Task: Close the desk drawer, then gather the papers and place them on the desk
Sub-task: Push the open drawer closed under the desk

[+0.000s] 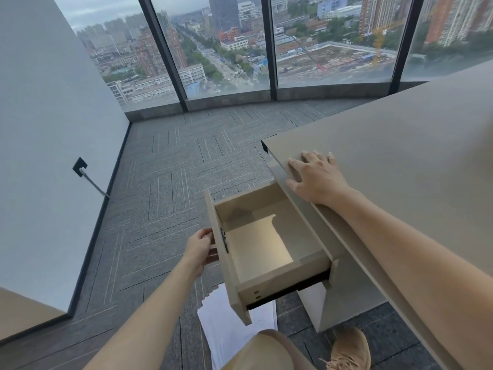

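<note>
The desk [400,156] and drawer [266,249] look like smooth, matt beige laminate. The papers [226,324] are plain white; the carpet [173,161] is coarse grey.

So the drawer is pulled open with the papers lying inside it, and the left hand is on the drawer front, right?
Not quite. In the head view the papers lie on the carpet under the open drawer, which is empty. The left hand is on the drawer front.
</note>
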`<action>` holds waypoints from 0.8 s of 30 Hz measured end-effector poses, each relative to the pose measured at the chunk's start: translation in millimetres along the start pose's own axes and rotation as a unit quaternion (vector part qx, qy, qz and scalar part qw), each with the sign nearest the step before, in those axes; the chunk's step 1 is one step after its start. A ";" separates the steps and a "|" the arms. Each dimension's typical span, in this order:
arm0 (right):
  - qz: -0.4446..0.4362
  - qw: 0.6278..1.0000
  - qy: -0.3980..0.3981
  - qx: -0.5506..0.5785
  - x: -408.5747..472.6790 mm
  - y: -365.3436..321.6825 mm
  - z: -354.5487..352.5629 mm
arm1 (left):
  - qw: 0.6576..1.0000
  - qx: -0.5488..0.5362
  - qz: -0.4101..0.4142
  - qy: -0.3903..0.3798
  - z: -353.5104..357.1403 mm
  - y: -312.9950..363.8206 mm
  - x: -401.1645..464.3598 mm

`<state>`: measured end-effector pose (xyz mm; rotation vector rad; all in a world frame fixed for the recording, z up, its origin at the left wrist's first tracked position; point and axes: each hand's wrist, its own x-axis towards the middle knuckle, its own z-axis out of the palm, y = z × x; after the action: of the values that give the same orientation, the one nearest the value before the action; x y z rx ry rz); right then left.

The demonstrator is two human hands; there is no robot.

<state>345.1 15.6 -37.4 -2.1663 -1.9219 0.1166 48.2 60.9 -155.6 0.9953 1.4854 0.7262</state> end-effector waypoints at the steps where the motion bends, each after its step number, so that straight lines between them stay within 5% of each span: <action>1: 0.000 1.000 -0.001 0.002 0.0 0.5 0.2 | 1.000 -0.009 -0.005 -0.007 9.6 2.1 0.7; 24: 0.004 0.999 0.031 0.038 1.1 2.1 1.8 | 0.992 -0.072 -0.034 -0.098 165.7 31.9 13.9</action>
<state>346.9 16.7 -39.5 -2.1028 -1.8452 0.1216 217.1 72.4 -160.6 0.8774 1.2714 0.6570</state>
